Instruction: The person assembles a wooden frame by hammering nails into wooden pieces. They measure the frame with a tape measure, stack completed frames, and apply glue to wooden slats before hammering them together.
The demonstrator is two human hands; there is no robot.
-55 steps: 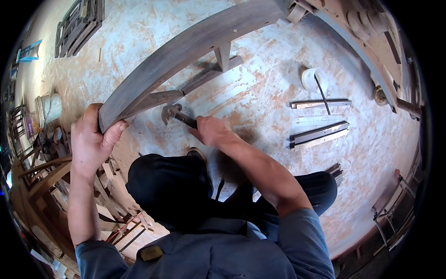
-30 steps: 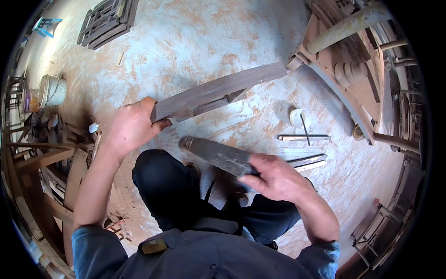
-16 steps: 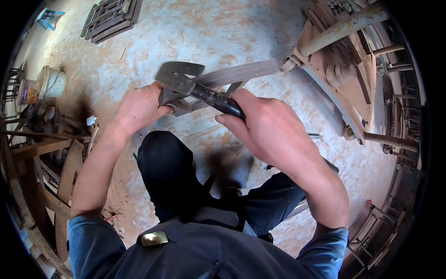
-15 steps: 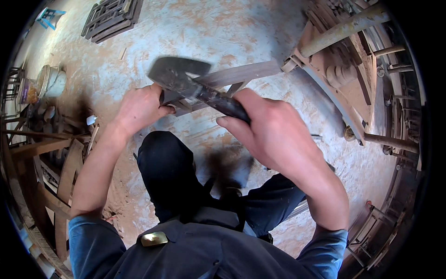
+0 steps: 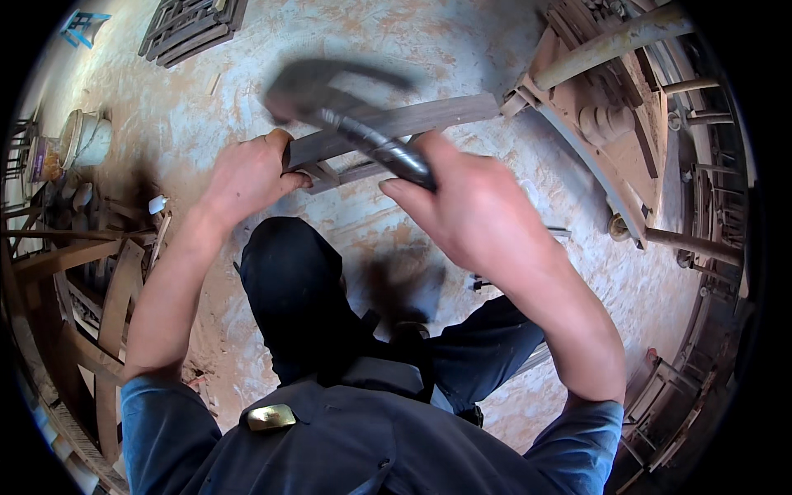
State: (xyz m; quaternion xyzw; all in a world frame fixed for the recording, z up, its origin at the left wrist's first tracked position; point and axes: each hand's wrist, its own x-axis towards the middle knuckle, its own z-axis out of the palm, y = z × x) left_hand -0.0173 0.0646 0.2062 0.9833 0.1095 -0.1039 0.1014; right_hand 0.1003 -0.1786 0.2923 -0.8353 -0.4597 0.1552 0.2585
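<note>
My left hand [image 5: 247, 176] is closed around the near-left end of a dark wooden frame [image 5: 450, 114], made of long rails joined by short crosspieces. In my right hand [image 5: 474, 202] is a claw hammer [image 5: 375, 144], gripped by its dark, shiny handle. The hammer's head is smeared by motion and hangs over the left part of the frame, close to my left hand; whether it touches the wood I cannot tell. The frame's far end points to the right, near a wooden bench. Below my hands is my dark-trousered knee [image 5: 293, 280].
On the right stands a wooden bench [image 5: 569, 165] with a pole and loose boards on it. Timber pieces [image 5: 120, 305] crowd the left side, below a white bucket [image 5: 91, 140]. Slatted wooden frames [image 5: 194, 29] lie stacked at the far left, near a blue stool [image 5: 81, 29].
The hammer's head has swung up and blurred, with its handle tilting a little higher. My right hand has shifted slightly upward; my left hand keeps its hold on the frame.
</note>
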